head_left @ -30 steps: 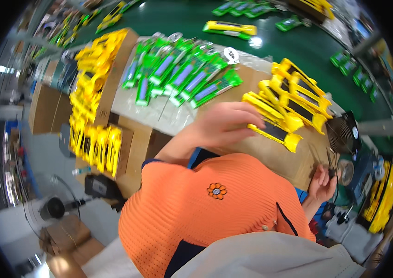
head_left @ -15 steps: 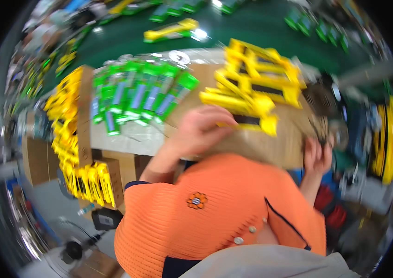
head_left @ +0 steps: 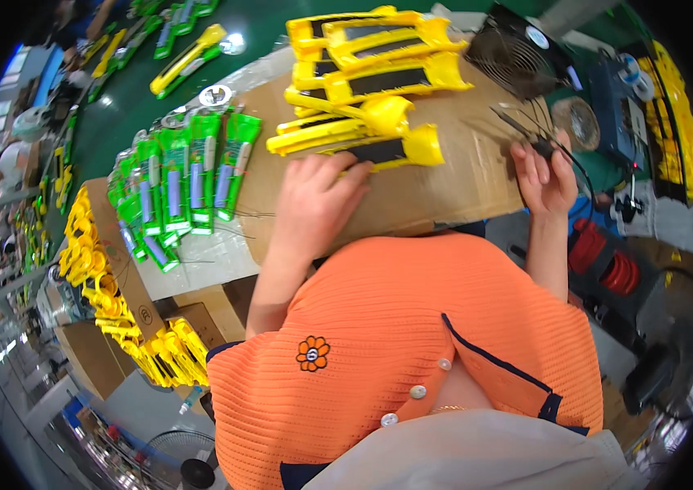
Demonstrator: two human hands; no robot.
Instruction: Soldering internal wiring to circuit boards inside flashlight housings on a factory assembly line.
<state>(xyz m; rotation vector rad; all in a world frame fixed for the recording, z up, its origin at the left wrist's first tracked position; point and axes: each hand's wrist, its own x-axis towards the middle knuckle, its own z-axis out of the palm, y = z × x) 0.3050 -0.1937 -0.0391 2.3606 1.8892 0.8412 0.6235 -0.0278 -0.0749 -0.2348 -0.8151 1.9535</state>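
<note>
My left hand (head_left: 319,196) rests at the near edge of the pile, its fingers curled onto the left part of a yellow plastic housing (head_left: 422,145) with a dark strip along its middle. Several similar housings (head_left: 387,77) lie stacked just beyond it on the cardboard sheet. To the right, my right hand (head_left: 546,180) is closed around a thin dark tool with a cable, which looks like a soldering iron (head_left: 541,147). Its tip points away and to the left, over the cardboard. The fingertips of my left hand are partly hidden.
Green strips with purple-blue parts and thin wires (head_left: 195,175) fan out at left. A cardboard box (head_left: 142,302) there holds more yellow pieces. Around the right side stand a black fan (head_left: 510,57), a clear tape-like roll (head_left: 575,121) and a blue device (head_left: 617,106).
The view has swung, so the table sits higher and further left in it. My left hand stays at the same yellow housing, and my right hand still holds the dark tool.
</note>
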